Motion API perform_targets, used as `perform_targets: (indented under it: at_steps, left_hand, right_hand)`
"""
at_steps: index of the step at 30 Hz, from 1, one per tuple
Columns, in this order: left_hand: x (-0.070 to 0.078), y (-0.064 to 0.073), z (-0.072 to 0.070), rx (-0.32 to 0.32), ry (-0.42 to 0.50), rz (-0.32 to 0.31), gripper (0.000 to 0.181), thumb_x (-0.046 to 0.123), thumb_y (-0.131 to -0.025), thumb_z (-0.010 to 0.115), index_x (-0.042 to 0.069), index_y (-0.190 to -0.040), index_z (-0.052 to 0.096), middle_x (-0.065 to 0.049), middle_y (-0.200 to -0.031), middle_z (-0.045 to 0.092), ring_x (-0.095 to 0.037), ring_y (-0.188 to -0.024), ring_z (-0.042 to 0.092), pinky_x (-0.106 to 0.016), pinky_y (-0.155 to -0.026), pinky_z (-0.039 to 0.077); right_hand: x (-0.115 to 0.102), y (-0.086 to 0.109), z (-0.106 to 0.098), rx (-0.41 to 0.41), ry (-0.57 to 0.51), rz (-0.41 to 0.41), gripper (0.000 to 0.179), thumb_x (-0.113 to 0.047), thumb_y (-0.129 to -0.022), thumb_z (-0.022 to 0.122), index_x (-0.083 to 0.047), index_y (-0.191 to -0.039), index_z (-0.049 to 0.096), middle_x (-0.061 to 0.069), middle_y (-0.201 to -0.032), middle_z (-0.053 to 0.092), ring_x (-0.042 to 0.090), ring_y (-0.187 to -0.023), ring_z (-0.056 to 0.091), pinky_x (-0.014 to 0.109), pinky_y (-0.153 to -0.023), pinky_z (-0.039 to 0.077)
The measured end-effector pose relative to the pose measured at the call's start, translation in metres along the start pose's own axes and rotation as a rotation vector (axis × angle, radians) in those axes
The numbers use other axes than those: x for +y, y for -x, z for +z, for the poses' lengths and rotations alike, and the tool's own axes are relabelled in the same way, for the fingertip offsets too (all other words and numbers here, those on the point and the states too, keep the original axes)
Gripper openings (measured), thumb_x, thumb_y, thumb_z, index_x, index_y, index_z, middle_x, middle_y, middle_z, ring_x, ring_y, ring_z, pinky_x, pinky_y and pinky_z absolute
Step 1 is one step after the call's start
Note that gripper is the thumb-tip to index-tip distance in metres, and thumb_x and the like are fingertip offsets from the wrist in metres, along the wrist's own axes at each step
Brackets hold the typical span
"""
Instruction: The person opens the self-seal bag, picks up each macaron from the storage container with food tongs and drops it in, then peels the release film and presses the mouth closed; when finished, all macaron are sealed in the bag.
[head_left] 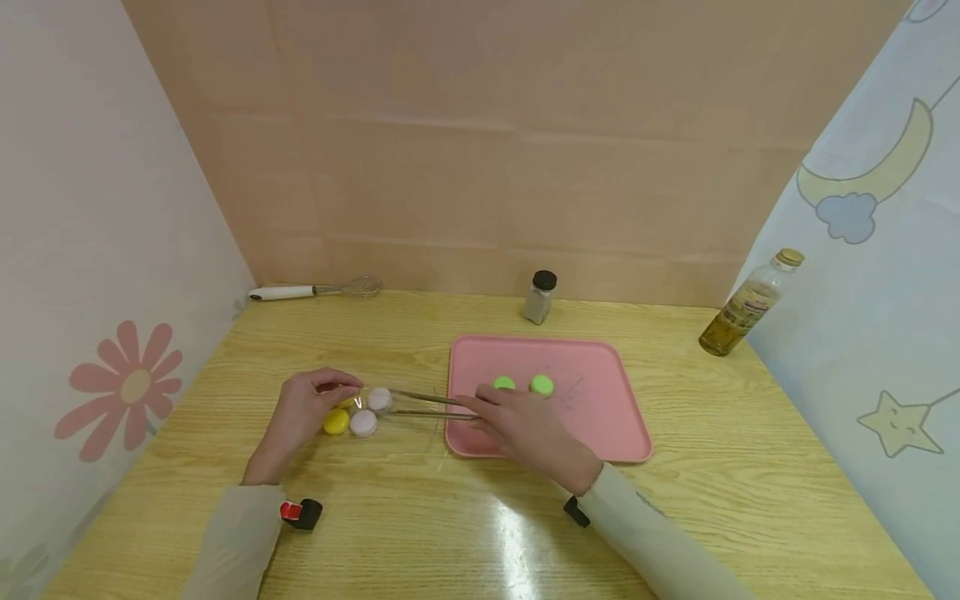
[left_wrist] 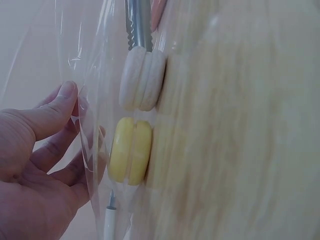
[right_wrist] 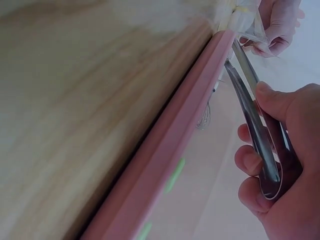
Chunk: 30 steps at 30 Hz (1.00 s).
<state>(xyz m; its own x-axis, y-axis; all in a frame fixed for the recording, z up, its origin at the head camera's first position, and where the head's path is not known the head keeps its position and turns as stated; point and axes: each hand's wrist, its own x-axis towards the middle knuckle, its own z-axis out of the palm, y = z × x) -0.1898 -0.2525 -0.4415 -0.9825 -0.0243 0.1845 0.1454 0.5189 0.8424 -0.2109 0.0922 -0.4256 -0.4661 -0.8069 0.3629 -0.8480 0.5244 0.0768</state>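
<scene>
My left hand [head_left: 309, 408] pinches the edge of a clear plastic bag [left_wrist: 95, 60] between thumb and fingers. Inside the bag, yellow macarons [head_left: 336, 422] and pale macarons [head_left: 363, 423] lie grouped beside that hand, one yellow macaron partly hidden by the fingers. My right hand [head_left: 528, 429] grips metal tongs [head_left: 429, 414] over the left part of the pink tray [head_left: 600, 429]. The tongs point left with their arms apart, and their tips reach the pale macarons. In the left wrist view a serrated tip [left_wrist: 140, 37] overlaps the top of a pale macaron.
Two green macarons [head_left: 542, 385] sit on the tray, one partly behind the right hand. Along the back lie a whisk [head_left: 300, 292] and a black-capped shaker jar [head_left: 539, 300]. A bottle of amber liquid [head_left: 746, 308] stands at the right, near the patterned wall.
</scene>
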Motion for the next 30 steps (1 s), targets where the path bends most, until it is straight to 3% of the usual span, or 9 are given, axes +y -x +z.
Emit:
perform_targets:
  at_steps: [15, 30]
  left_hand:
    - [0.0, 0.0, 0.0, -0.009, 0.024, -0.018, 0.012, 0.015, -0.095, 0.073, 0.006, -0.101, 0.079, -0.009, -0.102, 0.074, -0.02, -0.088, 0.066, -0.027, -0.071, 0.054]
    - [0.0, 0.001, 0.0, -0.007, -0.002, -0.02, 0.012, 0.016, -0.095, 0.073, 0.007, -0.1, 0.079, -0.009, -0.102, 0.074, -0.023, -0.086, 0.066, -0.026, -0.07, 0.053]
  right_hand:
    - [-0.004, -0.013, 0.009, 0.006, -0.049, 0.008, 0.04, -0.027, -0.098, 0.07, -0.018, -0.137, 0.065, -0.008, -0.09, 0.049, 0.007, -0.063, 0.04, 0.016, -0.05, 0.032]
    - [-0.006, -0.008, 0.004, -0.029, -0.056, 0.06, 0.041, -0.03, -0.099, 0.069, -0.023, -0.139, 0.063, -0.008, -0.088, 0.049, 0.007, -0.058, 0.036, 0.016, -0.044, 0.028]
